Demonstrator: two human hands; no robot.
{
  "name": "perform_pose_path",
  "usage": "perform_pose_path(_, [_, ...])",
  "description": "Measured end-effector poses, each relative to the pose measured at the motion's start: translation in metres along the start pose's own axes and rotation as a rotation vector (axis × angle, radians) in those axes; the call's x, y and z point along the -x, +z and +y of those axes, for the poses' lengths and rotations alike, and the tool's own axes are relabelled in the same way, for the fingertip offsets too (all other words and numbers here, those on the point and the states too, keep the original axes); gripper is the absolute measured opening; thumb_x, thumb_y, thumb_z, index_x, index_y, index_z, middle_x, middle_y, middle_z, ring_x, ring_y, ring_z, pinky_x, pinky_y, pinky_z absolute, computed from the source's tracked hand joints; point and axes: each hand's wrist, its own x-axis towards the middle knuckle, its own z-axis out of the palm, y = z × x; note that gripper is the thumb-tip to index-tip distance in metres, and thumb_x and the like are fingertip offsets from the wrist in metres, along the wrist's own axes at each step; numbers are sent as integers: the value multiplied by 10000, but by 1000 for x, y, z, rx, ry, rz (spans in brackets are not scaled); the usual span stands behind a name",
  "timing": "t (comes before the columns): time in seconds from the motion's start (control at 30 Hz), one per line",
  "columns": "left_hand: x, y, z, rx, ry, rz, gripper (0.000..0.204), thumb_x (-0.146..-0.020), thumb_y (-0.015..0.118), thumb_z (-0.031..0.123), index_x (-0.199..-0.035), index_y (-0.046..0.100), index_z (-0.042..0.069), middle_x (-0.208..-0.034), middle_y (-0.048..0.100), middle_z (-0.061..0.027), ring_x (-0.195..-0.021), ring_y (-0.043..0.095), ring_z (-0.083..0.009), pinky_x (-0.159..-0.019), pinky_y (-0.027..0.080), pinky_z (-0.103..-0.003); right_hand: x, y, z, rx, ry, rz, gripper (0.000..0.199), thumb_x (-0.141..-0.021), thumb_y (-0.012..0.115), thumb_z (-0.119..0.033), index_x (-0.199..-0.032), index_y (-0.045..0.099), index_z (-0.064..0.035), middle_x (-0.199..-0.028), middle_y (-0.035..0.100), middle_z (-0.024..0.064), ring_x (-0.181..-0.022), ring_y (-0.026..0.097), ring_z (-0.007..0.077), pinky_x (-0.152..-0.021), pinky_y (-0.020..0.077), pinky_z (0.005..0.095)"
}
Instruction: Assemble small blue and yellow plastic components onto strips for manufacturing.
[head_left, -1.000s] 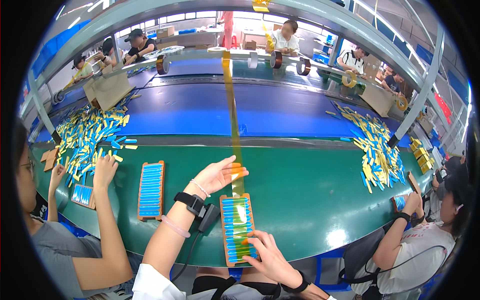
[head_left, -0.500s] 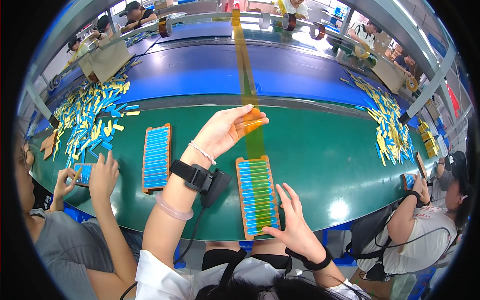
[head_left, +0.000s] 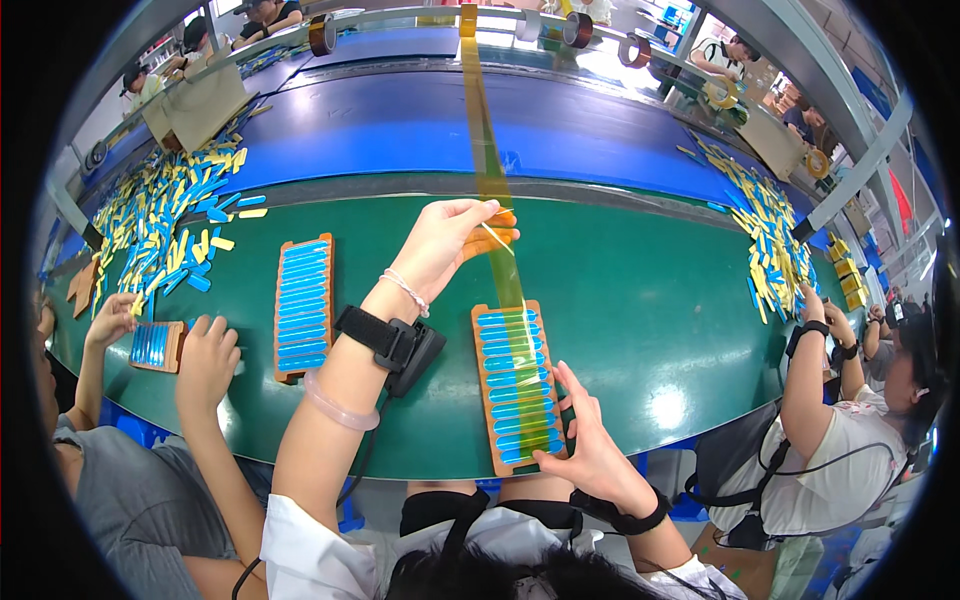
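Note:
A strip of amber see-through tape [head_left: 483,120] runs from a roll [head_left: 468,20] on the overhead bar down over a brown slotted tray [head_left: 488,405]. Blue flat pieces [head_left: 495,379] lie in rows across this tray, and the tape covers their middle to right part. My left hand [head_left: 445,245] pinches the tape above the tray's far end, some fingers showing through it; a thin pale streak crosses there. At the near right corner, my right hand [head_left: 595,445] holds the tray's side, thumb at the tape's lower end and fingers along the edge.
A second filled tray [head_left: 288,376] lies to the left on the green table [head_left: 650,300]. Loose blue and yellow pieces are heaped at left [head_left: 165,215] and right [head_left: 765,235]. Co-workers sit on both sides; the left one handles a small tray [head_left: 170,364]. A blue belt [head_left: 370,125] runs behind.
My left hand has shifted slightly left and nearer the tape. The fingers of my right hand have drawn closer to the tray's side. The right co-worker's hands have moved to the heap.

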Motion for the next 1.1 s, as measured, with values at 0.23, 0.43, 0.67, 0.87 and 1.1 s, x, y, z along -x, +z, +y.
perform_pose_path(0.23, [-5, -3, -2, 7, -30, 9, 243, -864, 486, 150, -971, 540, -60, -939, 595, -149, -883, 586, -214, -800, 466, -309, 1, 4, 1, 25, 11, 35, 987, -609, 719, -83, -1357, 76, -44, -1334, 274, 99, -985, 365, 200, -740, 371, 277])
perform_pose_path(0.43, [-2, 0, -1, -12, -34, 1, 246, -861, 490, 149, -972, 543, -64, -930, 598, -145, -886, 586, -208, -792, 467, -307, 11, -4, -4, 166, -42, 139, 662, -625, 724, -94, -1211, 415, -93, -1233, 369, 93, -1023, 396, 235, -787, 388, 300])
perform_pose_path(0.67, [-1, -2, 1, -8, -38, -3, 252, -856, 499, 148, -970, 541, -72, -940, 595, -151, -888, 585, -213, -803, 467, -306, 15, -1, -7, 345, -231, 241, 382, -645, 700, -76, -994, 545, -58, -1077, 446, 84, -994, 409, 300, -773, 414, 342])
perform_pose_path(0.87, [0, -2, 0, -15, -52, -5, 252, -855, 501, 146, -972, 540, -74, -946, 592, -154, -893, 583, -214, -811, 466, -304, 14, -1, 6, 675, -605, 131, 330, -632, 612, -11, -961, 606, -44, -940, 518, 46, -857, 483, 209, -688, 430, 311])
perform_pose_path(1.1, [1, 0, 7, -43, -36, 4, 256, -856, 498, 145, -982, 540, -73, -937, 595, -143, -883, 586, -207, -807, 466, -304, 39, 3, 21, 888, -634, 119, 436, -678, 618, -162, -1096, 556, -60, -1085, 483, 38, -912, 448, 181, -713, 401, 278])
